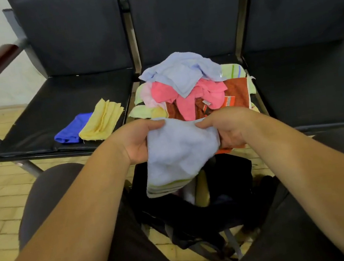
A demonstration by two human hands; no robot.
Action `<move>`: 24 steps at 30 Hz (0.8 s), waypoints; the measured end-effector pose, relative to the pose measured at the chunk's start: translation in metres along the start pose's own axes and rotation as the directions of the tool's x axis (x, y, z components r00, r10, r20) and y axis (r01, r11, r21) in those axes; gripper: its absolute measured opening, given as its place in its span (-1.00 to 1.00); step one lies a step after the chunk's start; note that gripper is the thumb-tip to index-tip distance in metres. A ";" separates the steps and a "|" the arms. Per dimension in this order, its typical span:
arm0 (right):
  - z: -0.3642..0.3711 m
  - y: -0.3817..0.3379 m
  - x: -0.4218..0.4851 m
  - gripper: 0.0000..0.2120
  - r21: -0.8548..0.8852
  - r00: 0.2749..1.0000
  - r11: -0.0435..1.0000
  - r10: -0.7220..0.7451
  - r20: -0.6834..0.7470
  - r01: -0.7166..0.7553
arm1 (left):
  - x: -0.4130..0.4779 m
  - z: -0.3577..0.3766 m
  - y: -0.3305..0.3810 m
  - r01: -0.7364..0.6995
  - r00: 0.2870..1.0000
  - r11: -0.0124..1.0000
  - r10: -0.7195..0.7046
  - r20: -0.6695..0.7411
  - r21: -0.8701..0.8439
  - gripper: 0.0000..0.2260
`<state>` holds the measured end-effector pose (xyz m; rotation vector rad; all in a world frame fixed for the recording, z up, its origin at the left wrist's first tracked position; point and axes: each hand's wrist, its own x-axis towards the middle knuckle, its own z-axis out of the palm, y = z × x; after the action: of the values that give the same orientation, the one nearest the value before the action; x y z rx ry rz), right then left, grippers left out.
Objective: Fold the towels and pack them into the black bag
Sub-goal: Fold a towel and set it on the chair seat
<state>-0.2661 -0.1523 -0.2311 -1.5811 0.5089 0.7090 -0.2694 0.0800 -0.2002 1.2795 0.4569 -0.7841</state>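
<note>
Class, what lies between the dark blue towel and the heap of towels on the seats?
A folded yellow towel, right beside the dark blue towel on the left seat, as the head view shows.

Light: soft, even, moderately bright indoors.
Shadows: deepest inside the black bag [229, 177], near centre.
Glare: faint sheen on the left seat [65, 105].
Distortion: wide-angle bending at the edges.
Focus: slightly soft throughout.

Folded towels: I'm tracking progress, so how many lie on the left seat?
2: a blue towel and a yellow towel, side by side near the left seat's front edge. Others may be hidden in the black bag.
</note>
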 end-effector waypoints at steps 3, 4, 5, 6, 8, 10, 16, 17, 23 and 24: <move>-0.004 -0.002 0.007 -0.57 -0.089 0.989 0.996 -0.040 -0.144 0.028 | 0.007 -0.001 -0.003 0.026 0.999 0.999 -0.025 -0.029 0.027 -0.71; -0.005 -0.003 0.009 -0.57 -0.160 0.977 0.985 -0.093 -0.194 0.062 | 0.009 -0.002 -0.003 0.035 0.998 0.998 -0.033 -0.045 0.050 -0.71; -0.004 -0.004 0.011 -0.60 -0.227 0.961 0.968 -0.157 -0.228 0.104 | 0.011 -0.003 -0.004 0.038 0.998 0.996 -0.034 -0.059 0.075 -0.72; -0.003 -0.005 0.010 -0.67 -0.270 0.947 0.950 -0.222 -0.232 0.156 | 0.013 -0.004 -0.004 0.032 0.997 0.995 -0.024 -0.072 0.099 -0.72; -0.003 -0.008 0.007 -0.76 -0.284 0.925 0.921 -0.327 -0.196 0.266 | 0.017 -0.004 -0.003 -0.013 0.993 0.991 0.029 -0.118 0.131 -0.70; -0.001 -0.013 -0.003 -0.79 -0.279 0.908 0.887 -0.407 -0.100 0.367 | 0.020 -0.005 -0.001 -0.111 0.970 0.980 0.144 -0.198 0.167 -0.67; 0.001 -0.011 0.001 -0.47 -0.756 0.857 0.526 -0.508 0.088 0.389 | 0.024 -0.012 0.002 -0.233 0.894 0.513 0.447 -0.025 0.826 -0.29; 0.003 -0.008 0.007 -0.45 -0.841 0.858 0.419 -0.503 0.099 0.342 | 0.027 -0.011 0.000 -0.185 0.886 0.345 0.463 0.004 0.920 -0.37; 0.011 0.001 -0.001 -0.50 -0.979 0.980 0.043 -0.033 0.196 0.197 | 0.050 -0.002 -0.022 -0.056 0.986 -0.085 0.155 0.069 0.995 -0.68; 0.012 0.004 -0.003 -0.45 -0.979 0.978 0.045 0.060 0.202 0.200 | 0.052 -0.002 -0.025 -0.067 0.994 -0.122 0.080 0.077 0.990 -0.75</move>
<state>-0.2727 -0.1415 -0.2323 -2.8209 -0.4561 1.2764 -0.2535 0.0656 -0.2538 2.7999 -0.4742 -1.0489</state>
